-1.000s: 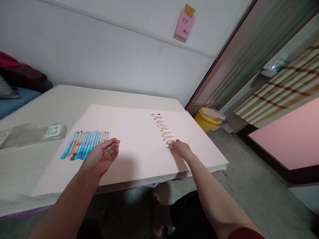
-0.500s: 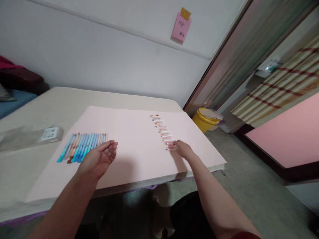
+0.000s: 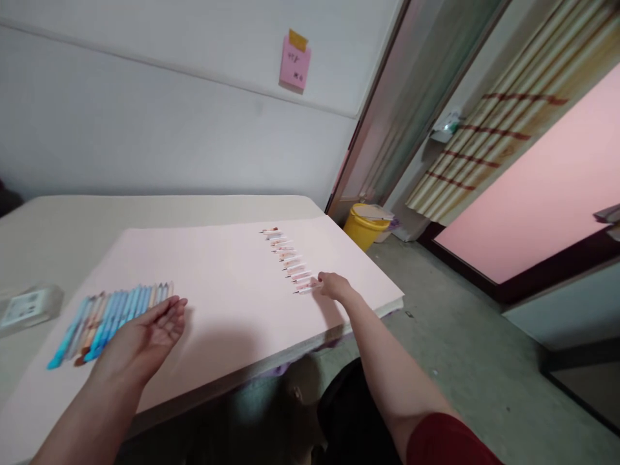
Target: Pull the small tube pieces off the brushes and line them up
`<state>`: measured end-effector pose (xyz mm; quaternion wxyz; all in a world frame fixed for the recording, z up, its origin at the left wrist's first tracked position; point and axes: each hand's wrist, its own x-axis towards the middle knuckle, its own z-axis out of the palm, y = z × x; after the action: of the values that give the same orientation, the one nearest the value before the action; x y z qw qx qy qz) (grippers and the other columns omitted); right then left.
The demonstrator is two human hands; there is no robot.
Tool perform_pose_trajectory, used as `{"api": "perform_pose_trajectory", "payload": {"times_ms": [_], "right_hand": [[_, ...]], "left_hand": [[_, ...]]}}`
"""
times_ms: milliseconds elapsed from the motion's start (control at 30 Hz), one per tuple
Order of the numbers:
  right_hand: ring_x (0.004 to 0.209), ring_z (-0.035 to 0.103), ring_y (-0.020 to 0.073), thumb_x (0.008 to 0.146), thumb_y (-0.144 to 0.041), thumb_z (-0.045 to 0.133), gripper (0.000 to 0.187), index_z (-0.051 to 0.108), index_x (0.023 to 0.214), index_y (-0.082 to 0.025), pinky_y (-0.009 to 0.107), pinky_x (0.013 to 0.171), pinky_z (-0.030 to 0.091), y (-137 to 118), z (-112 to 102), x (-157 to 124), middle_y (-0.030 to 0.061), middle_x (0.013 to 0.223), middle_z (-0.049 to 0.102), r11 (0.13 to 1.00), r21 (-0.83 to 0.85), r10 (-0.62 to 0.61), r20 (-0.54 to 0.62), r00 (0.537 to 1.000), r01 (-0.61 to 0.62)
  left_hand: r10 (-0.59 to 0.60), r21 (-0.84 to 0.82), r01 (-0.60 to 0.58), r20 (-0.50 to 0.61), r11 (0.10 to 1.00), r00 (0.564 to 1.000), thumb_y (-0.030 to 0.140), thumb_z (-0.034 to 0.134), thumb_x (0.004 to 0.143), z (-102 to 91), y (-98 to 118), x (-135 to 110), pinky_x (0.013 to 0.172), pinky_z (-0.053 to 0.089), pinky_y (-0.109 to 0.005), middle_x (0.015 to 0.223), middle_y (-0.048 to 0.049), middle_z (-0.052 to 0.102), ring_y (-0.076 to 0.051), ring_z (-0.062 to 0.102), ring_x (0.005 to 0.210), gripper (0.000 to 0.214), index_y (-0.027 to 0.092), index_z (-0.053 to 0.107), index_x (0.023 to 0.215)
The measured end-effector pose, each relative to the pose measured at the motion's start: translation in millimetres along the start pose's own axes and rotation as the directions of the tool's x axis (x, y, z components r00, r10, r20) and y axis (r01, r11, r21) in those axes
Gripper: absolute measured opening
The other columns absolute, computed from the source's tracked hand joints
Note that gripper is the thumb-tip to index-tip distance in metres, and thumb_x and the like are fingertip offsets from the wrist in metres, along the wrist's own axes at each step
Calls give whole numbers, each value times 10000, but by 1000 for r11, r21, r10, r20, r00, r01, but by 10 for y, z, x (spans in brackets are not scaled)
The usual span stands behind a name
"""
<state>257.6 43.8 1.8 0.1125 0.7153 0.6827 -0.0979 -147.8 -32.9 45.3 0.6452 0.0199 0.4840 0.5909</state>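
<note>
A slanting row of slim white pens with pink patterns and dark tips (image 3: pixel 289 261) lies on the pale pink sheet (image 3: pixel 213 271). My right hand (image 3: pixel 335 286) is at the near end of that row, its fingers closed on the right end of the nearest white pen (image 3: pixel 306 290). The pen lies flat, its tip pointing left. My left hand (image 3: pixel 157 332) hovers palm up with loosely curled fingers apart, holding nothing. Beneath and beside it, a close-set group of blue, grey and brown pens (image 3: pixel 104 316) lies on the sheet, partly covered by that hand.
A clear plastic package with a white label (image 3: pixel 29 309) lies at the table's left. Behind the table (image 3: pixel 194 210) rises a white wall with a pink note (image 3: pixel 294 63). A yellow bin (image 3: pixel 362 226) stands on the floor beyond the right corner.
The view has turned to the right, so the table and pens appear farther left. My right hand has drawn slightly away from the row, toward the nearest pen's right end. My left hand stays open.
</note>
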Motion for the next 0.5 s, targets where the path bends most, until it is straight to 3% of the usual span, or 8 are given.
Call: {"api": "perform_pose_trajectory", "payload": {"times_ms": [500], "right_hand": [[887,623,204,769,-228,532,258,594,1018,-249,246,633,371,-228,66,-10,42,987,682,992,15,-122,-73,990,124]], "left_hand": [[17,8,-17,-5,1000,1000,10,455,828,-105,58,100,552,561,-205,816,-80,663,-124,662,671,197,93,634,828]]}}
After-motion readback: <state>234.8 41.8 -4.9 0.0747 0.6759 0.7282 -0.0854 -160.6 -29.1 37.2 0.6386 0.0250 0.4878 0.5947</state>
